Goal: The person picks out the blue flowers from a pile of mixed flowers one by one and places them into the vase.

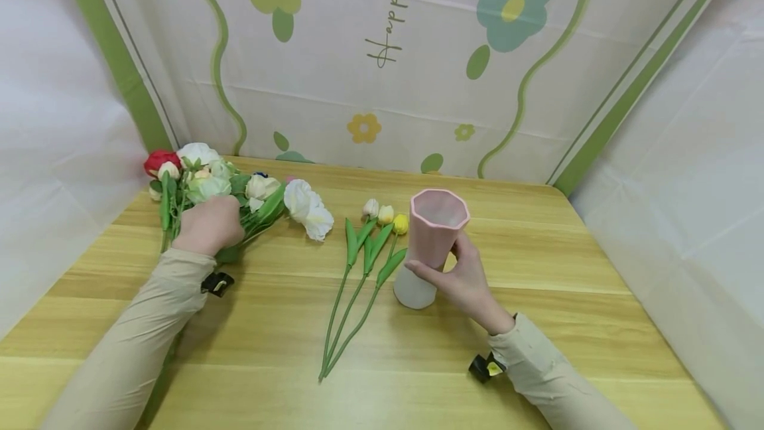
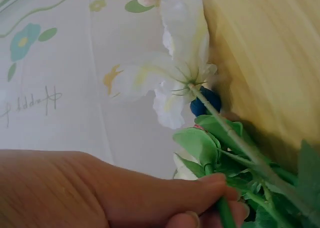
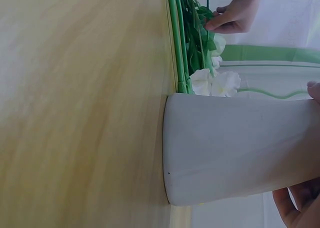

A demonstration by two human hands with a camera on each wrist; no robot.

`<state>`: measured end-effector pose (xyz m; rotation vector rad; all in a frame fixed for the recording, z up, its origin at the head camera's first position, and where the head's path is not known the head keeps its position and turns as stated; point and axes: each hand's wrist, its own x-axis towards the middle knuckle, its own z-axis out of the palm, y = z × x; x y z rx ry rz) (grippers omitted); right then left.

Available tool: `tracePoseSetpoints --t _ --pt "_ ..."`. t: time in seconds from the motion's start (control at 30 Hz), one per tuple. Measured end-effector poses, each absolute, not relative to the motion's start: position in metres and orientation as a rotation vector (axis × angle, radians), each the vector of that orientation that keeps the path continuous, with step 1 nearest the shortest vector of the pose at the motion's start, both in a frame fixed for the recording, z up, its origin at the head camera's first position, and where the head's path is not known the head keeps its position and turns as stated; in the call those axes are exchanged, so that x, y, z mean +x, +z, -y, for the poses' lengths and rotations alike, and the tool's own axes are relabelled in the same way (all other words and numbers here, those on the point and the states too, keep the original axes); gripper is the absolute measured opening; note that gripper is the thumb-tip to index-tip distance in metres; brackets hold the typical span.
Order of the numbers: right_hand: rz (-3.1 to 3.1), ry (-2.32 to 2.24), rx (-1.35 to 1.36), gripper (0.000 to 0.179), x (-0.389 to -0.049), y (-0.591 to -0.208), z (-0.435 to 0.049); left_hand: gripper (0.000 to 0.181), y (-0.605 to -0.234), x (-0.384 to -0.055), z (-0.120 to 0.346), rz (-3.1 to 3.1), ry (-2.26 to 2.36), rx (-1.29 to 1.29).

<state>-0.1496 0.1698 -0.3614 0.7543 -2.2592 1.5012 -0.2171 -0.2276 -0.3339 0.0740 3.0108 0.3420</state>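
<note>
My left hand [image 1: 210, 225] is over a heap of artificial flowers [image 1: 205, 188] at the table's left. In the left wrist view, its thumb and fingers pinch a green flower stem [image 2: 226, 214]; which bloom tops that stem is unclear. A large white flower [image 2: 187, 33] on a paler stem stands beyond the fingers. My right hand [image 1: 468, 281] grips a vase [image 1: 432, 241], pink above and whitish below, from its right side. The vase stands upright, its base [image 3: 180, 153] on the wood. Three tulips, including a yellow tulip [image 1: 400, 223], lie just left of it.
The wooden table [image 1: 519, 363] ends at the back against a hanging flower-printed cloth [image 1: 334, 65]. White sheets [image 1: 686, 125] close in both sides. A white flower [image 1: 308, 210] juts from the heap's right edge, and long stems trail toward the table's front left.
</note>
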Motion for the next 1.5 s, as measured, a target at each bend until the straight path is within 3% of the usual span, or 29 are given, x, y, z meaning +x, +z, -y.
tracePoseSetpoints --t 0.13,0.33,0.57,0.8,1.0,1.5 --pt "2.267 1.496 0.747 0.07 -0.149 -0.36 -0.17 0.005 -0.327 -0.214 0.227 -3.029 0.358 0.05" --pt "2.271 1.488 0.744 0.07 -0.149 -0.358 -0.17 0.029 -0.321 -0.209 0.226 -3.1 0.457 0.019" --pt "2.279 1.489 0.736 0.068 -0.148 -0.36 -0.171 0.042 -0.317 -0.201 0.224 -3.202 0.585 0.017" --pt "2.28 1.482 0.735 0.068 -0.147 -0.36 -0.17 0.039 -0.313 -0.197 0.217 -3.269 0.681 0.072" --pt "2.278 1.483 0.736 0.068 -0.147 -0.359 -0.17 0.017 -0.307 -0.191 0.205 -3.302 0.735 0.219" --pt "2.275 1.469 0.738 0.068 -0.147 -0.361 -0.17 0.015 -0.307 -0.179 0.17 -3.174 0.976 0.487"
